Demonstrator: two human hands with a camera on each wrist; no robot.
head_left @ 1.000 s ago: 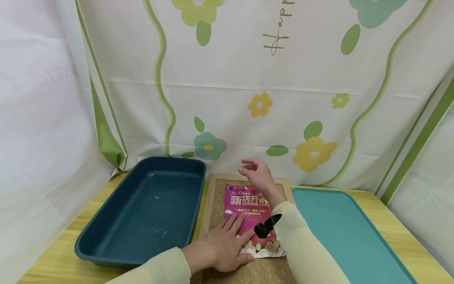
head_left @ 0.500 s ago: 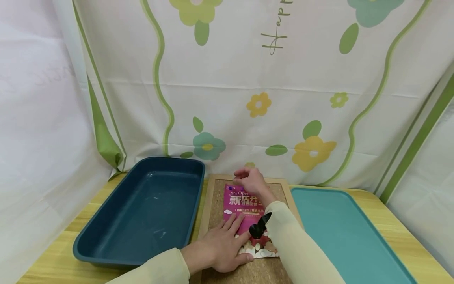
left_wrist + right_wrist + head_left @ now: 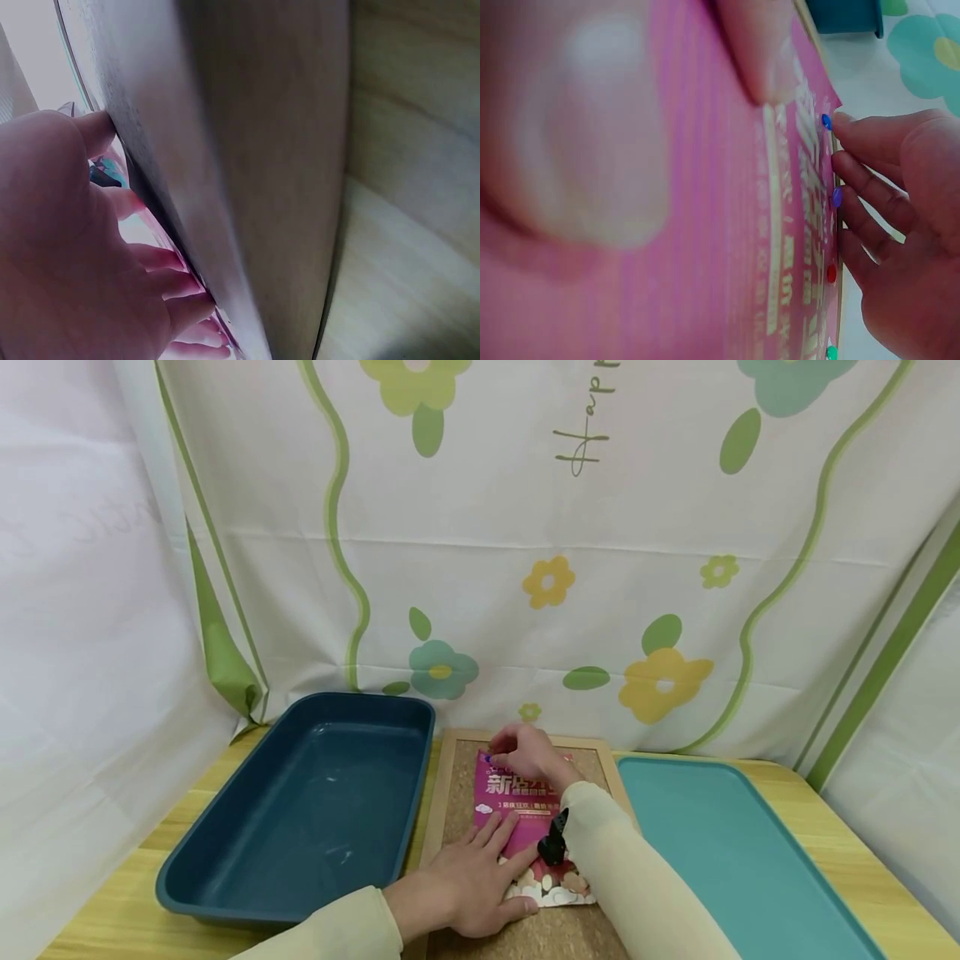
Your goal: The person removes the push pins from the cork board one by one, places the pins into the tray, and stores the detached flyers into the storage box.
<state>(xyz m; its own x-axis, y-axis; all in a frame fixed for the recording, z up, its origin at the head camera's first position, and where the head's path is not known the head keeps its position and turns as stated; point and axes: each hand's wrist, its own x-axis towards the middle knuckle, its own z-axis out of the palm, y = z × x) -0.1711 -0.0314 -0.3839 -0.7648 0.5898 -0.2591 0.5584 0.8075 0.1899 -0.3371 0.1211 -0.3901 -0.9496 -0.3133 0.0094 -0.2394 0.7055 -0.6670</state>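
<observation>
A pink poster [image 3: 489, 793] with gold lettering lies on a wood-framed cork board [image 3: 459, 777]. My left hand [image 3: 480, 878] rests on its lower left part, fingers spread straight; the left wrist view shows this hand [image 3: 67, 240] from low beside the board's edge. At the poster's top left corner my right hand [image 3: 528, 753] bends its fingers to a blue pushpin [image 3: 826, 121] and pinches it. Along the same edge stand a purple pushpin [image 3: 837, 197], a red pushpin [image 3: 831, 274] and a green pushpin [image 3: 832, 352]. Part of the poster is hidden beneath my right forearm.
A deep dark blue tray [image 3: 300, 810] stands left of the board. To its right lies a flat teal tray [image 3: 712, 835]. The wooden table [image 3: 847, 827] ends at a flowered cloth [image 3: 645, 560] hanging behind; cloth also hangs at both sides.
My right hand has moved left and down from above the board's top edge to the blue pushpin at the poster's corner. The left hand keeps its place on the poster.
</observation>
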